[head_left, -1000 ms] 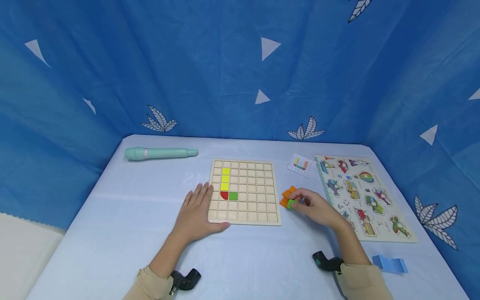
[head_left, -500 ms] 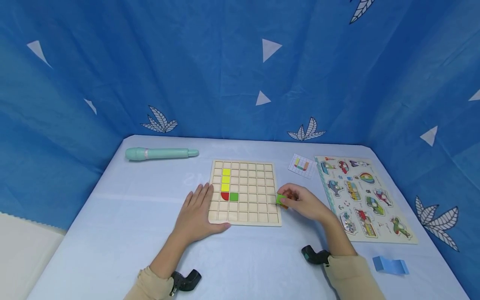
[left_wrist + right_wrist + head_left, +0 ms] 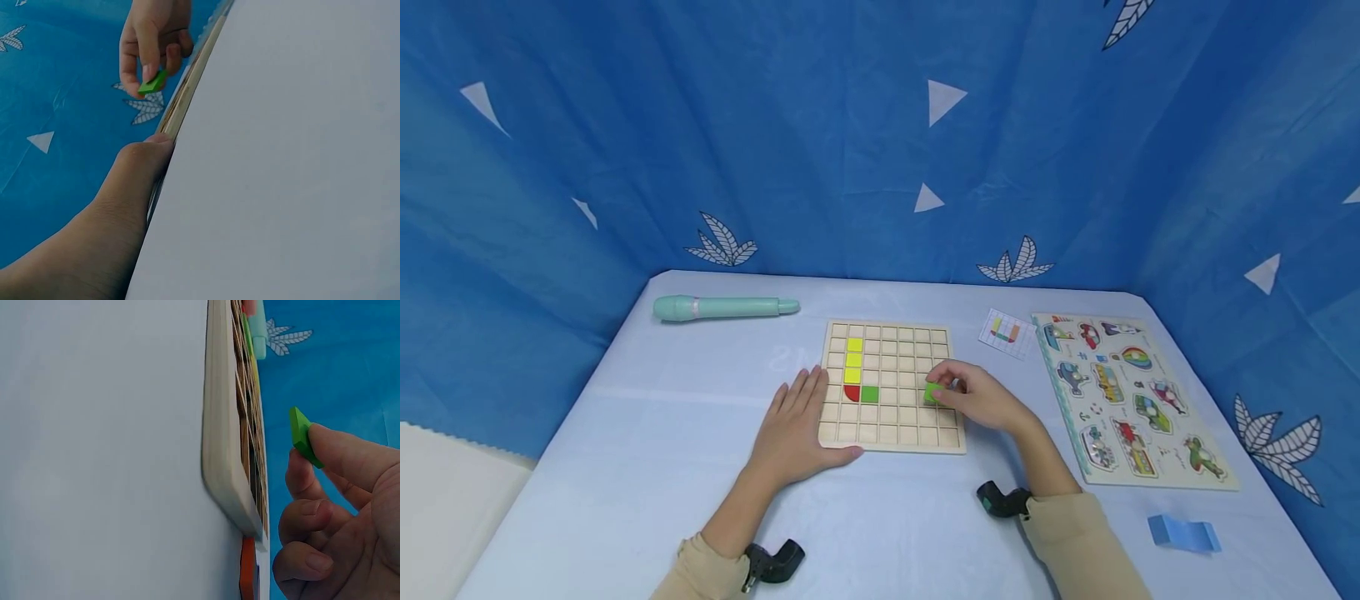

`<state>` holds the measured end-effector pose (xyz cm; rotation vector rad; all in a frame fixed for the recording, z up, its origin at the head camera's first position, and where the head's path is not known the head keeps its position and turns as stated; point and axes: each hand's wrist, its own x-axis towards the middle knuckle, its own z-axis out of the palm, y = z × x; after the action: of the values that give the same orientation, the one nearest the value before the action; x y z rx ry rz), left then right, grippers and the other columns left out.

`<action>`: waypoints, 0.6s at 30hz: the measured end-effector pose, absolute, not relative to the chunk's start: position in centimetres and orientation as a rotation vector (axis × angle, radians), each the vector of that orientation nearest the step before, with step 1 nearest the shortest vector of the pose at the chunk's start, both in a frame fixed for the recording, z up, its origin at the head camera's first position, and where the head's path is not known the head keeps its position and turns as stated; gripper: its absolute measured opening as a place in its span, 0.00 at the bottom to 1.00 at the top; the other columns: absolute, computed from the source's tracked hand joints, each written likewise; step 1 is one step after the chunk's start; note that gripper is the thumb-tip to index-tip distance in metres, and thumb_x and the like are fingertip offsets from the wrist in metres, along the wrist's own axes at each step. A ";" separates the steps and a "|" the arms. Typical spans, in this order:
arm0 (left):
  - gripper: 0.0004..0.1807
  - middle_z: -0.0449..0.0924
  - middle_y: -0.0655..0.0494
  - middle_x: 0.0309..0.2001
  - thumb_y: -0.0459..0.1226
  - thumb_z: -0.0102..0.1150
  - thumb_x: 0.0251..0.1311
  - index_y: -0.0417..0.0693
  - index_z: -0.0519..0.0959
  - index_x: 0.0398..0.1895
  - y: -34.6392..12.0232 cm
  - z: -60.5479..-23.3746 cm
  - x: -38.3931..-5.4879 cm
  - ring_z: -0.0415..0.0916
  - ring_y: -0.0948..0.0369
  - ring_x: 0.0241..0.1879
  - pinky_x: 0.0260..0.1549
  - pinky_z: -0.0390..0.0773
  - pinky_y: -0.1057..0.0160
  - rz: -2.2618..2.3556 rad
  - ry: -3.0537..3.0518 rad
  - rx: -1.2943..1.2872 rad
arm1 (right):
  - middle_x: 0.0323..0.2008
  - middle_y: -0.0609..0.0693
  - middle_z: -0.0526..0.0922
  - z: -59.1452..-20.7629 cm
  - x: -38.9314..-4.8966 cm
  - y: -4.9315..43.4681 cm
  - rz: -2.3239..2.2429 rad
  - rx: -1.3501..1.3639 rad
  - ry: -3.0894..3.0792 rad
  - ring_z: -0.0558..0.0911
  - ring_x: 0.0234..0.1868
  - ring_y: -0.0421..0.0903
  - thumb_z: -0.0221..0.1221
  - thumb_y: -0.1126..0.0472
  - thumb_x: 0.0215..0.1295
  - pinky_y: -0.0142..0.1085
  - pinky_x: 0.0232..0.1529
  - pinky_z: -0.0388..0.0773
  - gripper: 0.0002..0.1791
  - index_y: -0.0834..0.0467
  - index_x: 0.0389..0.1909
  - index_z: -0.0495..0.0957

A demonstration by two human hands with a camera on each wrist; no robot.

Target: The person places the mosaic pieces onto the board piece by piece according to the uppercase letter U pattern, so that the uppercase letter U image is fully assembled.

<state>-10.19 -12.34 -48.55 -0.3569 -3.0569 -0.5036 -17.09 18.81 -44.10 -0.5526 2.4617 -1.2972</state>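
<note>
My right hand [image 3: 973, 396] pinches a green square tile [image 3: 933, 393] between thumb and fingers, over the right part of the wooden grid board [image 3: 906, 435]. In the right wrist view the green tile [image 3: 302, 437] is held up above the board [image 3: 219, 444]. My left hand [image 3: 793, 429] rests with straight fingers along the board's left edge, its thumb at the near edge. Set in the grid are several yellow tiles [image 3: 853, 360] in a column, a red rounded tile [image 3: 852, 392] below them and another green tile [image 3: 869, 394] beside the red one.
An orange tile [image 3: 249, 569] lies by the board's right side, hidden in the head view by my right hand. Behind it lies a pattern card [image 3: 1006, 333]. A picture puzzle board [image 3: 1142, 400] and a blue folded strip [image 3: 1184, 533] lie at right, a mint-green microphone-shaped object [image 3: 724, 307] at back left.
My right hand has picked the green tile from beside the orange tiles and carried it left over the board. The left hand has stayed in place.
</note>
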 end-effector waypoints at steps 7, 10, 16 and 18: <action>0.69 0.42 0.53 0.81 0.79 0.52 0.42 0.48 0.44 0.81 -12.4 -48.7 -10.2 0.37 0.52 0.81 0.77 0.45 0.43 -0.498 -3.057 -0.356 | 0.39 0.50 0.79 -43.7 -17.3 17.3 -1.272 -0.601 2.454 0.72 0.32 0.46 0.60 0.59 0.69 0.32 0.33 0.71 0.08 0.53 0.47 0.79; 0.69 0.42 0.53 0.81 0.80 0.51 0.42 0.48 0.44 0.80 -12.4 -48.7 -10.2 0.38 0.52 0.81 0.77 0.45 0.43 -0.498 -3.055 -0.359 | 0.38 0.49 0.79 -43.8 -17.6 16.6 -1.254 -0.610 2.457 0.73 0.34 0.46 0.60 0.59 0.69 0.33 0.36 0.71 0.07 0.52 0.46 0.79; 0.70 0.42 0.53 0.81 0.80 0.51 0.42 0.47 0.44 0.80 -12.4 -48.6 -10.2 0.38 0.52 0.81 0.77 0.45 0.43 -0.488 -3.055 -0.362 | 0.38 0.48 0.79 -44.2 -18.1 15.4 -1.234 -0.611 2.460 0.74 0.38 0.47 0.61 0.59 0.69 0.35 0.40 0.72 0.07 0.51 0.46 0.80; 0.70 0.42 0.53 0.81 0.80 0.50 0.42 0.47 0.44 0.80 -12.4 -48.7 -10.3 0.38 0.52 0.81 0.77 0.45 0.44 -0.481 -3.053 -0.362 | 0.38 0.48 0.79 -44.3 -18.1 15.1 -1.238 -0.617 2.454 0.74 0.38 0.47 0.61 0.59 0.69 0.35 0.40 0.73 0.07 0.50 0.45 0.80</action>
<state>-10.25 -12.44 -48.67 -0.3624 -3.0534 -0.4806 -18.14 15.06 -44.29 -0.6166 2.4542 -1.2377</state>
